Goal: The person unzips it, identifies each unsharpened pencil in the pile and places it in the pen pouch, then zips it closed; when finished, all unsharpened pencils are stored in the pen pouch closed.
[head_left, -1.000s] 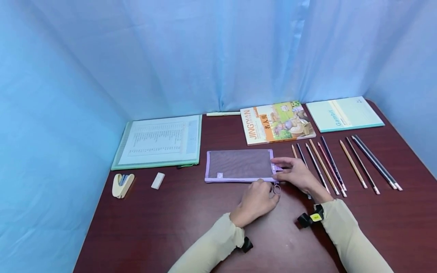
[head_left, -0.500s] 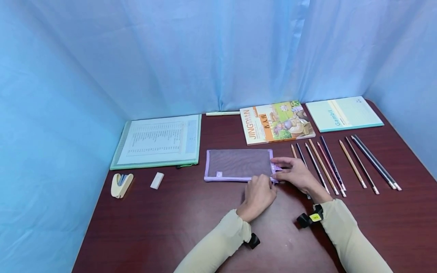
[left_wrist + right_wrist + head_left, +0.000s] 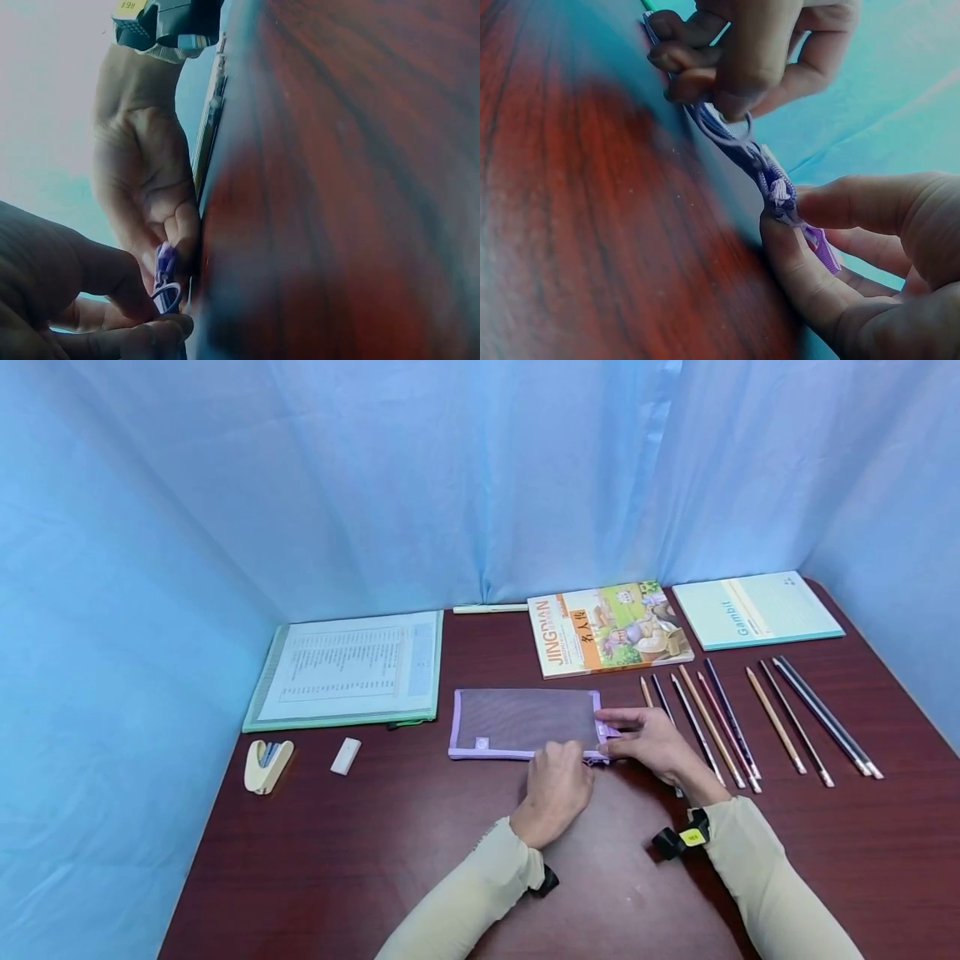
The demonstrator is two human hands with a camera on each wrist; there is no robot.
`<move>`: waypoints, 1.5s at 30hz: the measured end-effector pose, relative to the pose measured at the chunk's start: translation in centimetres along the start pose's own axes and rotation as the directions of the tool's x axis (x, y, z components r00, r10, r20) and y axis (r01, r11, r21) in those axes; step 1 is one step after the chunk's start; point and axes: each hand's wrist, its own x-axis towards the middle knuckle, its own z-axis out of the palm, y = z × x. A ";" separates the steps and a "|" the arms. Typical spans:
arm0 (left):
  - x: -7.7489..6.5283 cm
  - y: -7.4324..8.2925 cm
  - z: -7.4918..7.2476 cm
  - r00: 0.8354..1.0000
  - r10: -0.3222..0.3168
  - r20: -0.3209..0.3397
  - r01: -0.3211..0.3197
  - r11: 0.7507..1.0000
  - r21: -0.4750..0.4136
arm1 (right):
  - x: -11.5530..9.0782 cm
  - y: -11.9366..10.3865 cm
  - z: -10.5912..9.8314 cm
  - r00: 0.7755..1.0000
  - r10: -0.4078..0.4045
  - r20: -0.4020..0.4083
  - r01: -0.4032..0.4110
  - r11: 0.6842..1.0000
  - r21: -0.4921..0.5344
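A purple mesh pencil pouch (image 3: 525,718) lies flat at the middle of the table, its zipper edge toward me. My left hand (image 3: 557,789) pinches the ring of the zipper pull (image 3: 727,137) between thumb and fingers, near the zipper's right end. At that end, my right hand (image 3: 651,745) pinches the pouch's corner; the small purple end tab (image 3: 821,251) pokes out between its fingers in the right wrist view. Low in the left wrist view, the ring also shows at the left fingertips (image 3: 176,322). Part of the zipper is hidden behind the left hand.
Several pencils (image 3: 712,727) lie right of the pouch, some partly behind the right wrist. Behind stand a picture-covered book (image 3: 611,631) and a pale notebook (image 3: 757,610). To the left are a document folder (image 3: 345,672), a white eraser (image 3: 346,757) and a cream stapler-like item (image 3: 267,767).
My left hand has taken hold of the zipper ring, which hung loose a second ago, and has shifted slightly left along the pouch's near edge. My right hand has stayed at the corner.
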 end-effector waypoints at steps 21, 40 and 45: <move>-2.3 -11.6 -5.2 0.985 -0.112 -0.128 0.107 0.993 -0.046 | 0.1 0.0 -0.2 0.999 0.032 -0.003 -0.032 0.999 -0.013; -2.4 -14.6 -10.4 0.978 -0.027 0.209 0.031 0.999 -0.015 | 0.4 0.2 -0.4 0.999 0.049 0.022 -0.047 0.997 -0.057; -0.1 -11.8 -9.1 0.918 0.269 0.293 -0.296 0.954 0.051 | 0.5 0.3 -0.2 0.999 0.047 0.012 -0.046 0.997 -0.064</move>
